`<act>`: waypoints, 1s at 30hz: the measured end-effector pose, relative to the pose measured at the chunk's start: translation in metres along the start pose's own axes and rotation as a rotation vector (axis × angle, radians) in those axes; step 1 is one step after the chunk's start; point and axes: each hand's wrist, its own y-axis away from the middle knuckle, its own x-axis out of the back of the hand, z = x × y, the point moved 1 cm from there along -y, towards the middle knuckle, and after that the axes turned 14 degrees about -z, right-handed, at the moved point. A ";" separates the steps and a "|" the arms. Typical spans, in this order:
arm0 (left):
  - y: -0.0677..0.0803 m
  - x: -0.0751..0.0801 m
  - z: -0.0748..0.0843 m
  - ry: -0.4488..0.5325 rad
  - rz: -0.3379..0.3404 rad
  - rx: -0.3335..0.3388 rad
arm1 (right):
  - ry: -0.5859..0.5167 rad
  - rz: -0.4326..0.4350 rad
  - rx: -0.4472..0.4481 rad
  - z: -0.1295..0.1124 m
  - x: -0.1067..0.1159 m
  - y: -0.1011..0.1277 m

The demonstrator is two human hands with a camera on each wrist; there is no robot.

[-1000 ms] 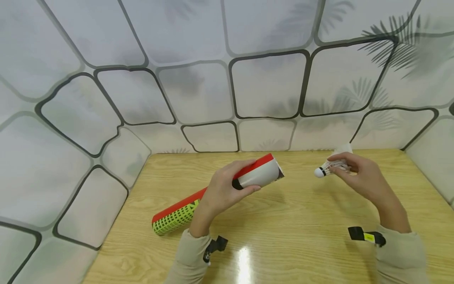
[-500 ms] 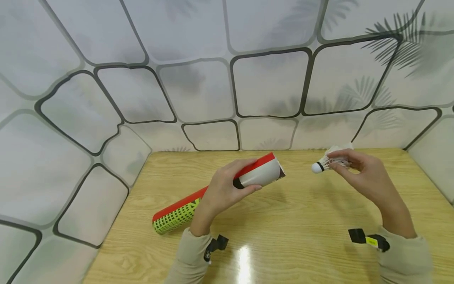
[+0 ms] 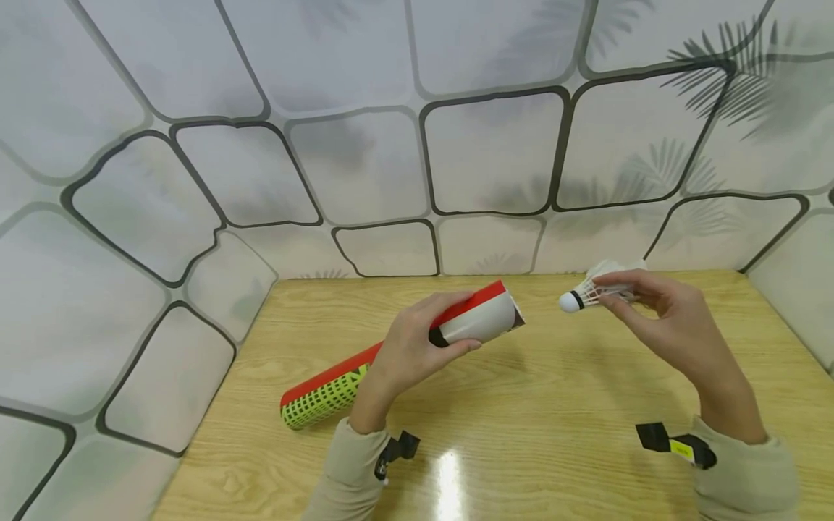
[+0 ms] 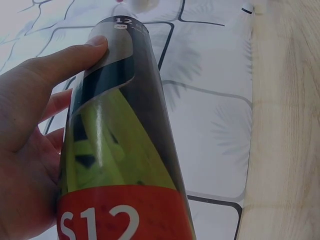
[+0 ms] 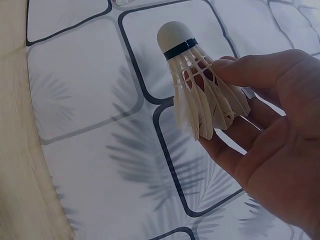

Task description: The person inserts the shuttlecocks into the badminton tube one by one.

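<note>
A long shuttlecock tube [image 3: 329,391], red, white and yellow-green, lies tilted in my left hand [image 3: 407,351]. My fingers and thumb wrap round it near its upper right end, which points toward the other hand. The left wrist view shows "S12" on the tube's red band [image 4: 125,212]. My right hand [image 3: 674,325] pinches a white shuttlecock [image 3: 589,293] by its feather skirt, cork toward the tube and apart from it. In the right wrist view the shuttlecock [image 5: 192,82] has a dark band below its cork, with thumb and fingers on the feathers.
Both hands are above a light wooden table [image 3: 521,434]. A pale wall covering [image 3: 489,159] with dark stone-like outlines and leaf shadows rises behind the table and along its sides. Each wrist wears a black strap [image 3: 691,449] over a beige sleeve.
My right hand has turned slightly, and the shuttlecock has moved a little left and up, nearer the tube's end. The left hand and the tube have hardly moved.
</note>
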 end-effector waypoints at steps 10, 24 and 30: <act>0.001 0.000 0.000 0.002 0.003 0.000 | -0.036 0.011 0.112 -0.011 -0.009 -0.004; 0.000 0.000 0.004 0.005 -0.002 -0.007 | -0.072 0.027 0.155 -0.020 -0.031 -0.010; 0.000 0.000 0.005 0.007 -0.002 0.001 | -0.046 0.022 0.173 -0.022 -0.040 -0.015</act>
